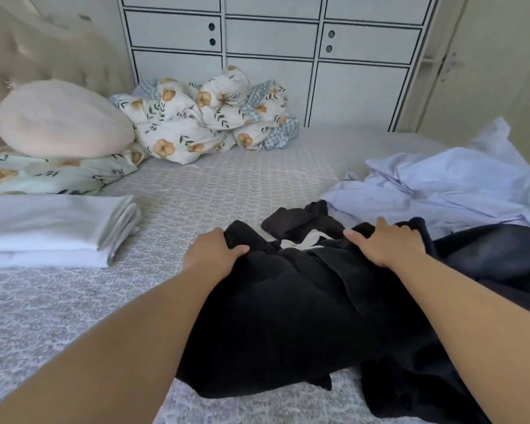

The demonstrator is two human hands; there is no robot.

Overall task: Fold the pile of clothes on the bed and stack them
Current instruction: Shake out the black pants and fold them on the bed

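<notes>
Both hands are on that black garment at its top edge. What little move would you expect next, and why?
Probably pulling the top edge taut and smoothing it flat. The left hand grips one corner of the black garment and the right hand rests on the other side, yet the cloth between them is bunched and wrinkled. It likely needs to lie flat before folding and joining the folded white stack.

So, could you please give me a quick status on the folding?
Left hand grips black garment at its top edge; right hand rests on it. Folded white stack at left. Light blue clothes unfolded at right.
</notes>
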